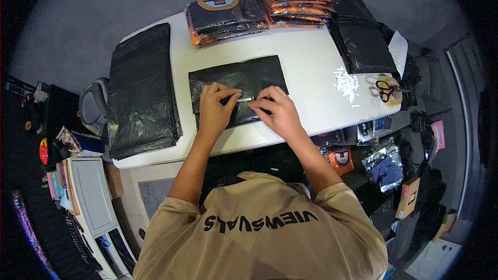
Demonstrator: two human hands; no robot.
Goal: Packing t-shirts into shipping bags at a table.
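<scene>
A folded black plastic bag (254,70) lies flat on the white table in front of me. Over its middle is a small white strip (244,99), perhaps a sticker. My left hand (217,105) pinches at the strip's left end with thumb and forefinger. At its right end the thumb and fingers of my right hand (277,110) are drawn together in the same way. Both hands rest low against the bag. Whether the strip is stuck to the plastic cannot be made out.
Flat black bags (140,91) are stacked at the left of the white table (179,36). Bagged garments (225,13) and a taller orange-and-black pile (301,5) stand behind. More black bags (365,46), scattered white strips (346,87) and black-handled scissors (385,91) lie at the right.
</scene>
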